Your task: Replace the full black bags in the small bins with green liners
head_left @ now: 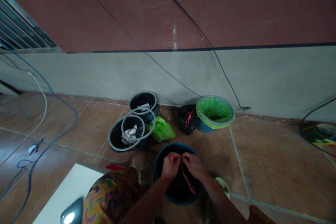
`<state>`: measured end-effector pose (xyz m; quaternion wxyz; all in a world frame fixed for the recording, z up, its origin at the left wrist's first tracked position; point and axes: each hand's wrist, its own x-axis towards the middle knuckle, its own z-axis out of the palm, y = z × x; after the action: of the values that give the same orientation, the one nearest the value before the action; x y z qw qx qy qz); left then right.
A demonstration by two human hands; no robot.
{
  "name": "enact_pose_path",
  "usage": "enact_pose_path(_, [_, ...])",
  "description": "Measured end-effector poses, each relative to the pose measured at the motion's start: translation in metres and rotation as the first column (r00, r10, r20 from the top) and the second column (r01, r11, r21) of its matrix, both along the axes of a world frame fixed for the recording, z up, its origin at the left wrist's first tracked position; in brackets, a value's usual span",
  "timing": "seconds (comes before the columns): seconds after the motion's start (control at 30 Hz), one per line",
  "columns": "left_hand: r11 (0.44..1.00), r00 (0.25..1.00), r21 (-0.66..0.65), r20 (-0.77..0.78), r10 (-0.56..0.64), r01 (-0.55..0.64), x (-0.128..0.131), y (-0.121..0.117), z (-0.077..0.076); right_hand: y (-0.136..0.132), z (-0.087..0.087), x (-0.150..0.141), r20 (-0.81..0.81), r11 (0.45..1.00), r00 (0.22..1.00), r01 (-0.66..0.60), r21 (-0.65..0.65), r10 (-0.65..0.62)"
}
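Note:
My left hand (pixel 171 165) and my right hand (pixel 193 164) come together over a dark blue bin (pixel 159 157). Both are closed in a pinch on a pinkish-red drawstring (pixel 187 178), whose loop hangs down into the bin. Inside, the bin is dark, and I cannot make out its contents. Beyond it, a tied black garbage bag (pixel 188 126) with a red tie sits on the floor. To its left lies a crumpled green plastic bag (pixel 161 129).
Near the wall stand a green-lined bin (pixel 215 110) and two black-lined bins (pixel 143 98) (pixel 115 143) holding crumpled paper. A loose grey ring (pixel 153 131) leans across the nearer one. A blue cable (pixel 63 102) and a white board (pixel 63 196) are at left.

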<state>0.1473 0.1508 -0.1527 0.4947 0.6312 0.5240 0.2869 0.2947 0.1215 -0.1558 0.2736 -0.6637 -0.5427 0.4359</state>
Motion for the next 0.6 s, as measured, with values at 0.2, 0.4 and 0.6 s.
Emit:
enact_pose_path(0.2, [0.993,0.995,-0.093,0.060,0.081,-0.075,0.001,-0.003,-0.005,0.000,0.008,0.001,0.055,0.993,0.992,0.118,-0.021,-0.117])
enact_pose_path(0.4, [0.991,0.994,-0.104,0.052,0.094,-0.088,-0.001,-0.004,-0.008,-0.008,0.000,-0.003,-0.247,0.962,0.945,0.162,-0.220,-0.215])
enact_pose_path(0.6, [0.991,0.994,-0.105,0.067,0.086,-0.079,0.000,-0.002,-0.008,-0.007,-0.010,-0.010,-0.232,0.954,0.934,0.230,-0.191,-0.272])
